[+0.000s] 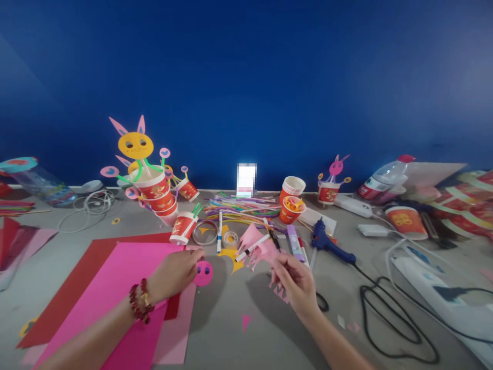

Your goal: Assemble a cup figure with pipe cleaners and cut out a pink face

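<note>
My left hand (175,275), wearing a red bead bracelet, is closed with a pink paper disc (203,273) at its fingertips. Two dark eye shapes mark the disc's face. Over the grey table, to the right, my right hand (296,282) is in a pinch; whatever sits between its fingertips is too small to make out. Cut pink paper scraps (256,244) lie just beyond that hand, with a black-and-white marker (252,248) on them. Under my left forearm are a bright pink sheet (127,288) and a red sheet (77,288).
Stacked red paper cups with a yellow rabbit face (135,146) stand at back left. Colourful pipe cleaners (242,207) spread along the back. A blue glue gun (327,241), its cable, a power strip (435,293) and a bottle (385,177) are at right. Tape (205,233) lies mid-table.
</note>
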`<state>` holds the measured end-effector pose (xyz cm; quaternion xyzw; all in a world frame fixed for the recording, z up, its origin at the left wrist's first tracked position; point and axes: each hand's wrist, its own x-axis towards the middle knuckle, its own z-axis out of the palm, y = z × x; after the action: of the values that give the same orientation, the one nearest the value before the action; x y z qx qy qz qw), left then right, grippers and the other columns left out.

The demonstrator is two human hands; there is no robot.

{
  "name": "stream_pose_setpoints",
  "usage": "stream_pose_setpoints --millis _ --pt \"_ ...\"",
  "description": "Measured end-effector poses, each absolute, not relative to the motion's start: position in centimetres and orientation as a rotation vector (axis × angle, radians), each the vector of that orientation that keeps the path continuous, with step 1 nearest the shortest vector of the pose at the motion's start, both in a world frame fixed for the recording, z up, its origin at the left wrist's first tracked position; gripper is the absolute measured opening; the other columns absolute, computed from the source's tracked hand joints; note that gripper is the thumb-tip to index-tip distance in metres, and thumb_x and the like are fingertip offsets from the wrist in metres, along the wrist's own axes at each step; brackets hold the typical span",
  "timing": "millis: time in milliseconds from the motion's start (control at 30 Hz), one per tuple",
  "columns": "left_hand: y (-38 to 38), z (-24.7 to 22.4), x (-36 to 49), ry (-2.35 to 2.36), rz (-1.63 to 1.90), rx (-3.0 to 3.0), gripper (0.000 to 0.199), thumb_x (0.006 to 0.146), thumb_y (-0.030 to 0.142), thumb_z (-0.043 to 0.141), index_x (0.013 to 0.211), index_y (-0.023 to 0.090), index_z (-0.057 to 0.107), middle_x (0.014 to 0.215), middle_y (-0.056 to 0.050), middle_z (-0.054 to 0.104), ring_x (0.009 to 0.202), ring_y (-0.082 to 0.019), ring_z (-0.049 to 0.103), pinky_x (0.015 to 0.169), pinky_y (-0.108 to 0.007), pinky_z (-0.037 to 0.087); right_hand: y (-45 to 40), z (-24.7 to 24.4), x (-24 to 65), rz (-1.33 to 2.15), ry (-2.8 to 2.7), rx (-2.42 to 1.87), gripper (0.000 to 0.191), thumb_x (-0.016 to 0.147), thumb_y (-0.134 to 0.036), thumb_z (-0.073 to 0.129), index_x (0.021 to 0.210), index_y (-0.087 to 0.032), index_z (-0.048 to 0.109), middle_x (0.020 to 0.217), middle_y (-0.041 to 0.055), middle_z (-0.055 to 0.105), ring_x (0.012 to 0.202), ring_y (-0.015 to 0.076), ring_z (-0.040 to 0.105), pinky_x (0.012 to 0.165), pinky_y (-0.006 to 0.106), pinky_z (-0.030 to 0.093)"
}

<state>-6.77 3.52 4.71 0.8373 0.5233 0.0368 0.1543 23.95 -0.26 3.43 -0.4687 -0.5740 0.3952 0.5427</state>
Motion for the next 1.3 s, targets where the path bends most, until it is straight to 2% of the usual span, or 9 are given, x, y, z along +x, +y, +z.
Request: stream_pose_setpoints --millis 200,300,433,667,767,833,967,1067,1300 --pt "3.5 4.6 -6.4 1.56 0.013 2.467 0.022 0.092 0.015 0.038 0.101 0.02 0.058 0.087 -0.006 0.069 0.077 -0.022 0.068 0.067 -0.028 0.045 0.1 4.0 24.5 0.832 -1.196 -1.116 0.033 0.089 -0.045 0.066 0.07 -0.018 0.063 0.049 -0.0034 0.054 0.04 0.0081 0.044 0.038 0.019 0.035" --pt "3.4 5.4 -5.9 1.561 0.029 2.501 0.019 0.095 0.021 0.038 0.099 0.02 0.057 0.087 -0.006 0.068 0.078 -0.023 0.067 0.065 -0.029 0.044 0.4 4.0 24.7 0.826 -1.162 -1.124 0.035 0.088 -0.048 0.067 0.069 -0.018 0.063 0.047 -0.0036 0.054 0.038 0.0081 0.043 0.038 0.019 0.034" --pt "3.0 6.0 -4.3 1.39 0.247 2.529 0.019 0.096 0.027 0.044 0.111 0.024 0.056 0.096 -0.003 0.069 0.087 -0.021 0.067 0.072 -0.029 0.047 0.8 3.8 25.4 0.767 -1.096 -1.157 0.035 0.087 -0.048 0.068 0.069 -0.018 0.062 0.05 -0.0035 0.054 0.04 0.0083 0.043 0.038 0.02 0.034" --pt "5.1 6.0 2.3 1.089 0.474 2.711 0.02 0.095 0.02 0.051 0.114 0.02 0.056 0.115 -0.009 0.063 0.103 -0.024 0.062 0.087 -0.035 0.051 1.2 3.9 26.1 0.757 -1.016 -1.152 0.035 0.085 -0.05 0.07 0.07 -0.019 0.063 0.049 -0.0036 0.054 0.039 0.0088 0.043 0.036 0.019 0.034" --pt "6.8 5.5 5.4 1.063 0.513 2.763 0.034 0.091 0.017 0.057 0.124 0.02 0.054 0.134 -0.012 0.054 0.119 -0.029 0.054 0.096 -0.043 0.049 1.3 4.0 26.1 0.765 -1.031 -1.131 0.035 0.086 -0.049 0.07 0.07 -0.019 0.063 0.05 -0.0036 0.055 0.04 0.0083 0.043 0.037 0.019 0.034" --pt "7.9 4.8 7.0 1.038 0.526 2.785 0.033 0.087 0.011 0.058 0.119 0.02 0.058 0.139 -0.014 0.051 0.121 -0.031 0.051 0.094 -0.044 0.049 1.3 4.0 26.1 0.758 -1.048 -1.12 0.035 0.086 -0.049 0.069 0.07 -0.018 0.062 0.05 -0.0039 0.054 0.04 0.0081 0.043 0.038 0.019 0.035" --pt "9.4 3.5 8.6 0.934 0.538 2.801 0.015 0.087 0.011 0.06 0.099 0.018 0.067 0.119 -0.014 0.063 0.112 -0.03 0.057 0.088 -0.041 0.051 1.3 4.0 26.3 0.774 -1.087 -1.121 0.036 0.087 -0.049 0.068 0.07 -0.018 0.061 0.05 -0.0042 0.055 0.04 0.0081 0.041 0.039 0.02 0.033" --pt "10.1 4.0 8.2 0.895 0.593 2.76 0.016 0.09 0.013 0.056 0.099 0.018 0.069 0.104 -0.011 0.068 0.103 -0.026 0.061 0.091 -0.038 0.05 1.2 4.0 26.3 0.79 -1.12 -1.127 0.036 0.088 -0.049 0.066 0.071 -0.019 0.061 0.051 -0.0042 0.054 0.04 0.0083 0.041 0.038 0.02 0.033" --pt "11.0 7.7 5.2 0.932 0.765 2.608 0.031 0.093 0.011 0.047 0.109 0.024 0.07 0.11 -0.002 0.072 0.103 -0.019 0.066 0.09 -0.028 0.05 1.0 4.1 26.2 0.814 -1.172 -1.112 0.033 0.091 -0.045 0.064 0.07 -0.019 0.061 0.054 -0.0036 0.053 0.042 0.0087 0.041 0.037 0.02 0.032"
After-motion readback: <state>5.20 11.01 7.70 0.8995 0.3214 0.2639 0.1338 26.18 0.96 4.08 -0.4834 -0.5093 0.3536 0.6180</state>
